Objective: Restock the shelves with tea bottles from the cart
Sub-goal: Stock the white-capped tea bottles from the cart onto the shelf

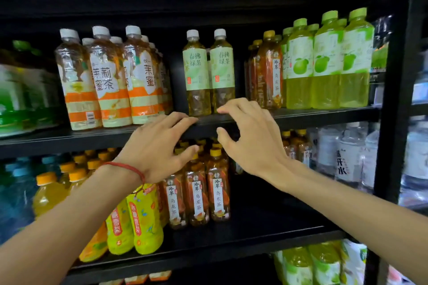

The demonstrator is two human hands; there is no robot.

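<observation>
Two green tea bottles with pale green labels and white caps stand side by side at the front of the upper shelf, the left one and the right one. My left hand is spread just below and in front of them, fingertips at the shelf's front edge, holding nothing. My right hand hovers beside it with fingers loosely bent, fingertips near the base of the right bottle, holding nothing. The cart is out of view.
Jasmine honey tea bottles stand left of the pair, oolong and green apple drinks to the right. The lower shelf holds oolong bottles, yellow bottles and water. A black upright borders the right.
</observation>
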